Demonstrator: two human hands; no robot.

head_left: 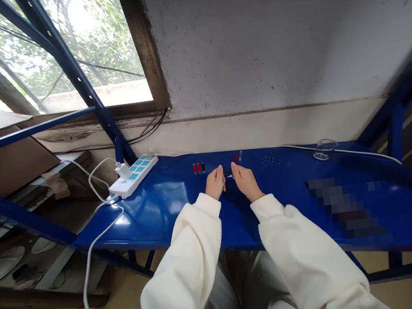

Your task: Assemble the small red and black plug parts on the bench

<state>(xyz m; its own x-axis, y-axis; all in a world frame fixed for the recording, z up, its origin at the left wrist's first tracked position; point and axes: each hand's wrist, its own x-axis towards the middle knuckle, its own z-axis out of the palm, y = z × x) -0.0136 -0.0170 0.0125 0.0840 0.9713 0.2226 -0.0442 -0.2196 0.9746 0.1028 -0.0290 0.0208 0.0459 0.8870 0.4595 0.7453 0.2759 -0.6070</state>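
Note:
My left hand (215, 182) and my right hand (246, 182) are close together above the middle of the blue table (153, 216). Between their pinched fingers runs a thin dark rod (227, 171), with one end in each hand; its exact kind is too small to make out. Just below the rod shows a small whitish piece (229, 176), and I cannot tell whether it is held. Beyond my left hand stand two red cylinders (196, 168) and a black cylinder (203, 167). Past my right hand are a red piece (235, 157) and a clear tube (240, 156).
Several tiny metallic parts (267, 159) lie right of my hands. A clear round container (325, 145) is at the back right, near a white cable (363, 153). On the left sits a white power strip (135, 177) with a plug. A blurred dark patch (346, 210) covers the right side.

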